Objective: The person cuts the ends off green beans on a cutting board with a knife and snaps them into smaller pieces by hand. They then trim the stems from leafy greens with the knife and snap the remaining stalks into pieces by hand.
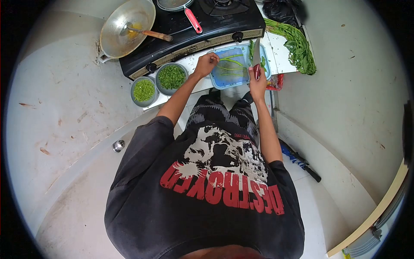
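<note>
Right hand (pixel 258 84): gripping knife (pixel 257 64) by its red handle, blade over the right part of the blue tray (pixel 219 83), pointing toward the stove (pixel 194 41). Left hand (pixel 207 64): fingers curled at tray's left edge, near green stems (pixel 230 63); contact unclear. Counter (pixel 278 54), near-left corner: two bowls of chopped greens, paler (pixel 143 91) and darker (pixel 171 77). Right end: leafy bundle (pixel 299 49). Wok (pixel 123 36) on stove's left side, wooden-handled utensil (pixel 151 33) inside.

Wok (pixel 130 30): dull grey metal, worn; spatula handle (pixel 158 35) smooth brown wood. Knife blade (pixel 256 52) bright metal, stove (pixel 192 36) glossy black. Tray (pixel 214 80) smooth blue plastic; T-shirt (pixel 202 224) matt black cloth.
</note>
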A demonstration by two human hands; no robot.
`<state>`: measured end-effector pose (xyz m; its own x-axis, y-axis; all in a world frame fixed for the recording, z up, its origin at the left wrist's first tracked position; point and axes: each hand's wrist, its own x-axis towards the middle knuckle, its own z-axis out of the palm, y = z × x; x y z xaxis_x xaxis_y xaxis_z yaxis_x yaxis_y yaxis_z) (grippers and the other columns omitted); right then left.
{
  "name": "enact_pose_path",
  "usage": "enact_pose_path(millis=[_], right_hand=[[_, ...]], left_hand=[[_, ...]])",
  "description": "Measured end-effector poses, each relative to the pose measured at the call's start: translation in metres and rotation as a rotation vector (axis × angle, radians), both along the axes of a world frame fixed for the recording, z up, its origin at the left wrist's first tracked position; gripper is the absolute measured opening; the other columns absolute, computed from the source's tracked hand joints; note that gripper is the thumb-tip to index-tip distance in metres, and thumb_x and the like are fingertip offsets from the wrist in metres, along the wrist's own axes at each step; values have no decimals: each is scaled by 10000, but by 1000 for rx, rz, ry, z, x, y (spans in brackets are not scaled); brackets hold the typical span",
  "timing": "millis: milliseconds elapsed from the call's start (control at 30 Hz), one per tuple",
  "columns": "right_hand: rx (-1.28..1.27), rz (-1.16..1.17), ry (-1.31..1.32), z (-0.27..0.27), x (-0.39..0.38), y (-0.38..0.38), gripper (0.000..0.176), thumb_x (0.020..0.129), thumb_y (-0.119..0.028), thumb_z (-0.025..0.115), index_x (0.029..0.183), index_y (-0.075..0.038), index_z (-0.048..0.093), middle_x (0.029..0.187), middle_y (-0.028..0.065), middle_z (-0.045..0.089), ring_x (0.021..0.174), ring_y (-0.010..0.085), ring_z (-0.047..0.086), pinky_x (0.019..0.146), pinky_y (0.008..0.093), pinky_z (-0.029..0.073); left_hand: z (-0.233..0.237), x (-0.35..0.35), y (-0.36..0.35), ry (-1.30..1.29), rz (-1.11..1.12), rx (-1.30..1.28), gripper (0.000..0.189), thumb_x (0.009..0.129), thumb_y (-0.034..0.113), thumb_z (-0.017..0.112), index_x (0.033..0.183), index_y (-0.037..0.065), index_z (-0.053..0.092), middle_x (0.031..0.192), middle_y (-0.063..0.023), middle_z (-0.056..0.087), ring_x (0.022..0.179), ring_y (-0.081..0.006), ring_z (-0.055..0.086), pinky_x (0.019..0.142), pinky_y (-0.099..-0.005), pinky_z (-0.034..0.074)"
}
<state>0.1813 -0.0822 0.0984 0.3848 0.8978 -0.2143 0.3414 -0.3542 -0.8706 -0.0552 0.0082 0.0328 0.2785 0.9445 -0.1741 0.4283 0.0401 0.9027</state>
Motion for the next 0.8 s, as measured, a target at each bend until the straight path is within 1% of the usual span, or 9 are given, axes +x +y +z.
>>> enact_pose_path(millis=[100, 133, 233, 267, 367, 400, 500, 600, 800], right_hand=[[-43, 97, 57, 3, -1, -14, 390, 998, -398, 611, 1094, -20, 617, 757, 82, 647, 678, 173, 590, 671, 352, 473], [-48, 139, 47, 7, -4, -19, 346, 1007, -368, 586, 1088, -33, 622, 689, 111, 652, 614, 278, 635, 626, 421, 488], [-61, 327, -248, 10, -12, -35, 322, 1009, -318, 558, 1094, -11, 608, 738, 195, 684, 690, 404, 681, 634, 493, 505], [-127, 404, -319, 11, -13, -38, 294, 1002, -286, 539, 1092, -9, 583, 809, 247, 695, 795, 470, 673, 679, 550, 521], [-208, 493, -431, 18, -26, -40, 299, 1001, -306, 533, 1085, -20, 562, 825, 254, 697, 789, 470, 681, 687, 562, 537], [-137, 508, -439, 17, -29, -40, 290, 1000, -301, 531, 1046, -15, 550, 839, 259, 699, 759, 466, 685, 669, 564, 548], [-162, 555, -497, 18, -39, -37, 289, 996, -290, 534, 1031, -4, 548, 849, 256, 703, 740, 453, 695, 640, 552, 556], [-166, 568, -540, 17, -45, -35, 285, 991, -285, 539, 1019, -2, 548, 840, 250, 705, 740, 441, 702, 631, 536, 566], [-165, 584, -578, 12, -48, -33, 275, 983, -274, 546, 1035, -4, 554, 826, 240, 707, 713, 431, 704, 615, 523, 570]], left_hand=[[-13, 2, -5, 95, 17, 100, 126, 890, 13, 598, 967, -4, 696, 901, -153, 714, 825, -253, 723, 760, -359, 574], [-14, 1, -8, 139, 15, 130, 123, 885, 12, 601, 963, -5, 694, 895, -159, 703, 826, -269, 719, 765, -372, 576], [-11, -1, -17, 230, 26, 191, 116, 869, 15, 617, 956, -8, 690, 874, -177, 671, 820, -309, 709, 775, -404, 578], [-9, -1, -19, 232, 40, 189, 117, 863, 20, 626, 957, -9, 688, 866, -181, 662, 813, -316, 705, 775, -411, 575], [-13, -1, -19, 224, 56, 185, 121, 849, 34, 649, 957, -11, 681, 861, -195, 647, 801, -340, 692, 764, -429, 566], [-14, -1, -19, 219, 58, 183, 124, 846, 39, 656, 957, -11, 679, 862, -200, 644, 798, -349, 688, 758, -434, 563], [-16, 0, -17, 242, 37, 195, 124, 841, 45, 659, 953, -6, 675, 848, -205, 639, 779, -371, 672, 745, -456, 551], [-20, 0, -14, 303, 10, 228, 129, 858, 71, 682, 966, 1, 686, 848, -187, 655, 740, -302, 694, 709, -411, 563], [-19, 2, -14, 317, 17, 211, 133, 840, 70, 675, 959, 12, 686, 841, -197, 656, 743, -301, 698, 715, -407, 565]])
